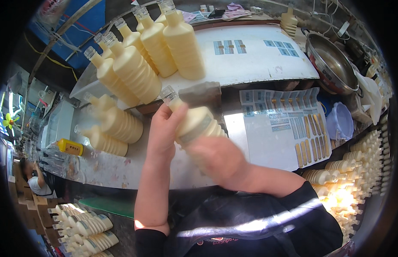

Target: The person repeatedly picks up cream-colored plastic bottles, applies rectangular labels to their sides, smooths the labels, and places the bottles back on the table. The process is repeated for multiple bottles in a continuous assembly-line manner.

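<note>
My left hand [166, 124] is closed round the neck of a cream ribbed bottle [198, 119], which tilts with its clear threaded mouth up and to the left. A grey-blue label strip shows on the bottle's side. Against the lower body of that bottle lies my right hand [218, 160], blurred by motion, so its fingers cannot be made out. To the right, a sheet [267, 150] carries blue labels and rows of gold strips.
Several cream bottles [184, 51] stand on the raised white board [254, 70]; others [117, 124] stand at left beside a yellow bottle [70, 147]. A metal pan [331, 60] and lilac bucket [339, 122] are at right. Many bottles [89, 231] lie lower left. A person [38, 182] is far left.
</note>
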